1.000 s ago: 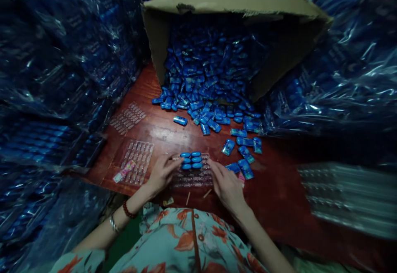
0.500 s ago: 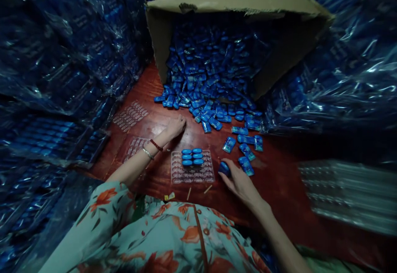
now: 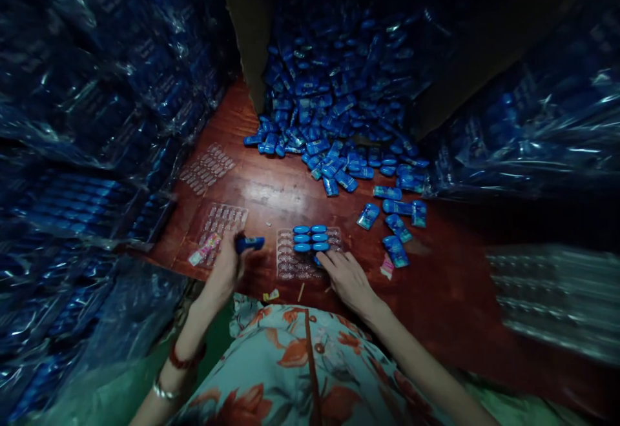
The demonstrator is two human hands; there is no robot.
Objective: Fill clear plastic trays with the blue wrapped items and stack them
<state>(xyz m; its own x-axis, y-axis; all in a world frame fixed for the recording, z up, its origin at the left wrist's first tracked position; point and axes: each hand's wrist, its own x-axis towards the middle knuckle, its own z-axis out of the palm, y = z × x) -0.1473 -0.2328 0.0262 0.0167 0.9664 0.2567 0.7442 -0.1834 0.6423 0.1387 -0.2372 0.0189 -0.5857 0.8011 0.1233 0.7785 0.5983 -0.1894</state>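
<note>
A dark blue container (image 3: 252, 243) is held in my left hand (image 3: 227, 264), left of the clear tray. My right hand (image 3: 346, 279) is closed round a blue container (image 3: 318, 259), mostly hidden by its fingers, at the right side of the clear moulded tray (image 3: 285, 264). Several bright blue containers (image 3: 302, 239) lie in two columns on that tray, just beyond my right fingertips. Right of the tray, loose blue containers (image 3: 396, 251) with printed labels are scattered on the red-brown table (image 3: 271, 187).
A cardboard box (image 3: 247, 39) lies open toward me, a pile of blue containers (image 3: 334, 110) spilling out. More clear trays (image 3: 225, 217) lie at the left, others (image 3: 547, 297) at the right. Wrapped blue stacks (image 3: 87, 90) stand on both sides. Pink wrappers (image 3: 387, 266) lie nearby.
My left hand has come back toward me and now holds a dark blue container. My right hand has moved left to the tray with its container. The view has tilted down, and pink wrappers show.
</note>
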